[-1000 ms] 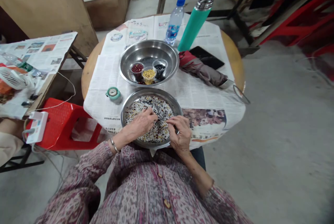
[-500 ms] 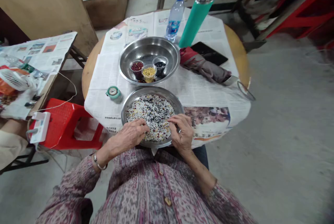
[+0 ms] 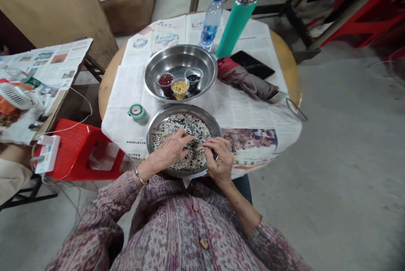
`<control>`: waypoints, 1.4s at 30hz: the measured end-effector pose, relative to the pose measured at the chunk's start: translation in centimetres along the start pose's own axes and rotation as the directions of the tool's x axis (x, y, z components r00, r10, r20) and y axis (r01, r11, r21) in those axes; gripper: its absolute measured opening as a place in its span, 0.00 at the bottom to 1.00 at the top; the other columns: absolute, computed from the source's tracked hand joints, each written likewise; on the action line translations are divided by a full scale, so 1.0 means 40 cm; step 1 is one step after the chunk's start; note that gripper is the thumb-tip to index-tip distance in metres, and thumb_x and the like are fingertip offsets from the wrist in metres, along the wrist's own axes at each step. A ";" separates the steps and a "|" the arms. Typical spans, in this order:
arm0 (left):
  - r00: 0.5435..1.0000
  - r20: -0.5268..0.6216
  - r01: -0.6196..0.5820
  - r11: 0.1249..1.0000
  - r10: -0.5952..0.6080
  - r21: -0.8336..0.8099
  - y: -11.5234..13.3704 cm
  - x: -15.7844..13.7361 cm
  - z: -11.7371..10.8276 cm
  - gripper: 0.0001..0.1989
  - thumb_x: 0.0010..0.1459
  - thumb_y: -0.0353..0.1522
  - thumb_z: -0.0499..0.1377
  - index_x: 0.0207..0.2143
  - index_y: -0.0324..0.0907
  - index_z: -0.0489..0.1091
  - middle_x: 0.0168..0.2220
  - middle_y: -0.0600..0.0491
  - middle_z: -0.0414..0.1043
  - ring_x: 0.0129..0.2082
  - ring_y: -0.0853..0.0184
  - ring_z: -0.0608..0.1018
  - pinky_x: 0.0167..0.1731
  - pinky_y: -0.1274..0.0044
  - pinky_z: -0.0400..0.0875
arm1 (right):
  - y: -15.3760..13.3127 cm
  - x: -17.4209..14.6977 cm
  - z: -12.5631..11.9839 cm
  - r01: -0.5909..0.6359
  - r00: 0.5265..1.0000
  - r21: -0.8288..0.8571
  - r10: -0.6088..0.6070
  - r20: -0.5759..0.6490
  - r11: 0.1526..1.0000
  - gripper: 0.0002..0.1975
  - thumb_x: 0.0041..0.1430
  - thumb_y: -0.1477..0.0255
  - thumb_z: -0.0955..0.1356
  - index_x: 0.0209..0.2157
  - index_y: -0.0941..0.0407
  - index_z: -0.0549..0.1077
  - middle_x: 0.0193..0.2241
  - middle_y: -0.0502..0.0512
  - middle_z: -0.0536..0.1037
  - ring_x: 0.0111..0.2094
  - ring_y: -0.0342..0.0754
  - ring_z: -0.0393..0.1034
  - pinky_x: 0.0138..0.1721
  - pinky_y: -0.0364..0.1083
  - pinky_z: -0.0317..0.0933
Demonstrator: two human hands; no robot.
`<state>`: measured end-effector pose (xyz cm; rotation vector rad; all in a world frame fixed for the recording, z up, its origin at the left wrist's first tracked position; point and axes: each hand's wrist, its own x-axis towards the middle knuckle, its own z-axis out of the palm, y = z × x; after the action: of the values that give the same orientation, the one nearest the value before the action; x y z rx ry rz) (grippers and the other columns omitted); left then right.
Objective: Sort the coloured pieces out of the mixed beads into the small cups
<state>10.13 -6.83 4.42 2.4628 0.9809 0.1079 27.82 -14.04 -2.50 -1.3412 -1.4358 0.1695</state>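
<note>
Lower center, a person's left hand (image 3: 172, 148) parts its fingers; the right hand (image 3: 220, 159) pinches, any catch indiscernible, over loose grains (image 3: 196, 160), likely light, hard, slippery, best gripped singly.

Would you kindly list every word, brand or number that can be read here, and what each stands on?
None is clear enough to quote.
Newspaper on the round table: columns and larger headline characters, too blurred to read.
Plastic bottle: marks on its blue label, too blurred.
White power strip: faint marks, too small.
Left-hand newspaper: print too small.
</note>
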 end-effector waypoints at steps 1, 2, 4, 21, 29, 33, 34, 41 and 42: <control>1.000 -0.001 -0.023 1.000 0.023 -0.011 0.003 0.005 0.001 0.20 0.60 0.23 0.57 0.55 0.42 0.65 0.49 0.48 0.63 0.47 0.63 0.73 0.52 0.68 0.72 | 0.000 0.000 0.000 -0.003 1.000 0.000 0.003 0.002 1.000 0.08 0.60 0.77 0.66 0.34 0.52 0.77 0.34 0.52 0.79 0.41 0.51 0.71 0.48 0.55 0.65; 0.999 0.002 -0.037 0.999 0.037 -0.015 0.006 0.009 0.002 0.19 0.60 0.23 0.57 0.54 0.41 0.66 0.49 0.48 0.64 0.47 0.62 0.73 0.52 0.68 0.72 | 0.000 0.000 -0.001 -0.002 1.000 0.000 0.002 0.003 1.000 0.08 0.60 0.77 0.66 0.34 0.52 0.77 0.34 0.52 0.79 0.41 0.51 0.71 0.48 0.55 0.65; 0.999 0.027 -0.043 0.999 0.043 -0.008 0.013 0.019 0.004 0.14 0.61 0.23 0.56 0.49 0.41 0.69 0.46 0.48 0.66 0.46 0.62 0.73 0.51 0.68 0.72 | -0.001 0.000 -0.001 0.007 1.000 -0.002 -0.007 0.002 1.000 0.08 0.61 0.78 0.66 0.35 0.52 0.77 0.34 0.53 0.79 0.42 0.51 0.71 0.48 0.54 0.65; 0.978 0.203 -0.058 0.998 0.057 0.001 0.053 -0.097 -0.046 0.08 0.68 0.27 0.53 0.45 0.42 0.71 0.44 0.51 0.72 0.45 0.65 0.75 0.50 0.71 0.72 | 0.001 -0.001 -0.003 0.009 1.000 -0.003 -0.009 0.002 1.000 0.08 0.60 0.77 0.66 0.35 0.51 0.76 0.34 0.52 0.79 0.42 0.51 0.71 0.48 0.54 0.64; 0.996 0.008 0.085 0.991 -0.086 0.104 0.034 -0.063 -0.036 0.15 0.65 0.23 0.52 0.52 0.42 0.67 0.49 0.48 0.67 0.51 0.61 0.71 0.54 0.65 0.71 | -0.001 0.001 -0.004 0.013 1.000 -0.005 -0.013 0.002 1.000 0.07 0.61 0.77 0.66 0.35 0.51 0.75 0.34 0.51 0.79 0.41 0.50 0.71 0.48 0.53 0.64; 0.997 0.010 0.074 0.996 -0.075 0.047 0.024 -0.040 -0.012 0.20 0.62 0.21 0.52 0.55 0.41 0.64 0.52 0.47 0.64 0.51 0.61 0.71 0.53 0.67 0.73 | -0.001 0.001 -0.004 0.004 1.000 -0.009 -0.004 0.007 1.000 0.07 0.61 0.77 0.66 0.34 0.51 0.76 0.34 0.51 0.79 0.41 0.50 0.71 0.48 0.54 0.64; 0.998 0.010 0.065 0.997 -0.065 0.034 0.023 -0.034 -0.008 0.20 0.62 0.21 0.52 0.55 0.41 0.65 0.51 0.46 0.64 0.51 0.61 0.71 0.53 0.67 0.73 | 0.000 0.001 -0.004 0.000 1.000 -0.008 0.000 0.007 1.000 0.08 0.61 0.77 0.66 0.34 0.51 0.76 0.34 0.52 0.79 0.41 0.50 0.71 0.48 0.54 0.64; 0.999 0.028 0.042 0.999 -0.042 0.009 0.016 0.009 0.002 0.12 0.63 0.23 0.53 0.46 0.41 0.70 0.44 0.49 0.67 0.42 0.63 0.73 0.48 0.69 0.73 | 0.000 -0.001 -0.002 -0.021 1.000 0.000 0.021 0.004 1.000 0.08 0.61 0.77 0.66 0.34 0.52 0.77 0.34 0.52 0.79 0.42 0.51 0.71 0.48 0.55 0.65; 0.998 0.022 0.051 0.999 -0.051 0.010 0.015 0.013 0.003 0.11 0.63 0.24 0.53 0.45 0.41 0.70 0.43 0.49 0.67 0.42 0.64 0.73 0.48 0.69 0.73 | -0.001 -0.001 -0.002 -0.017 1.000 0.000 0.017 0.003 1.000 0.08 0.61 0.77 0.66 0.34 0.52 0.77 0.34 0.52 0.79 0.42 0.51 0.71 0.48 0.55 0.65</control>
<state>10.91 -6.92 4.56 2.4404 1.0366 0.0583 27.87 -14.13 -2.46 -1.3537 -1.4271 0.1823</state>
